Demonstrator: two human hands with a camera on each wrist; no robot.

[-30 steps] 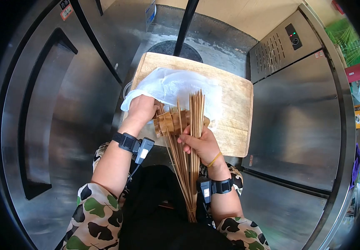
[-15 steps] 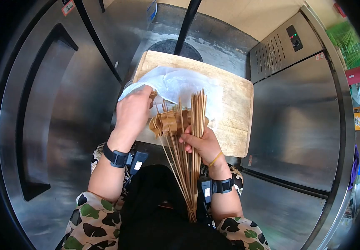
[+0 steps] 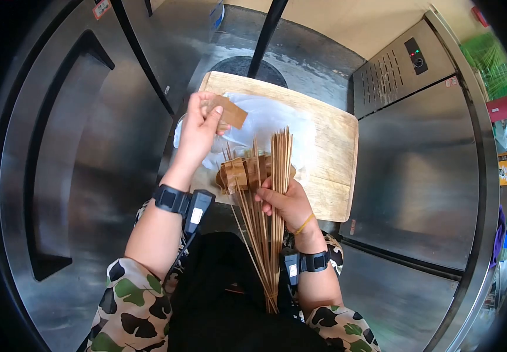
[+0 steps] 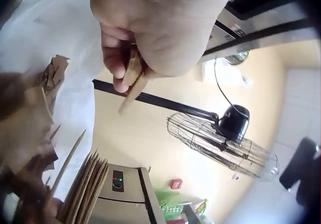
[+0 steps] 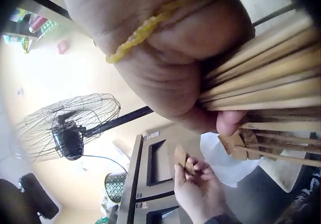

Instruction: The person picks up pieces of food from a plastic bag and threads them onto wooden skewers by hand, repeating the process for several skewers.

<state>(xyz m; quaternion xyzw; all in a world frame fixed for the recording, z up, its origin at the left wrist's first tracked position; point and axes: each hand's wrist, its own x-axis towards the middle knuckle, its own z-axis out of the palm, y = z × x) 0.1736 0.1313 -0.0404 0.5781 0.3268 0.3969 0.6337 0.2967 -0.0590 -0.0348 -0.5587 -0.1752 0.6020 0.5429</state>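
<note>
Flat brown piece (image 3: 234, 113) is pinched between thumb and fingers of the left hand (image 3: 197, 124), raised over the white plastic bag (image 3: 268, 120) on the wooden board (image 3: 334, 158). Piece is held forward and to the left of the skewer bundle (image 3: 279, 161), well apart from the tips. Skewer bundle is grasped upright in the right hand (image 3: 288, 204), thumb laid across the front, fingers curled round; lower ends are gathered near the lap. Folded brown pieces (image 3: 237, 173) are threaded on several thinner-spread skewers (image 3: 254, 226), just left of the right hand and in front of the bag. Yellow band (image 3: 305, 224) is worn at the right wrist.

Left fingertips are partly covered by the piece in the head view; in the left wrist view the piece is seen nearly edge-on, lower part of it blurred. Most right fingers are hidden behind the skewers. Threaded pieces are cut off and smeared at the left edge of the left wrist view; their number cannot be told. Bag's contents cannot be made out. Black fan (image 4: 220, 143) is shown in both wrist views. Shelf items at the far right of the head view are warped and too small to read.
</note>
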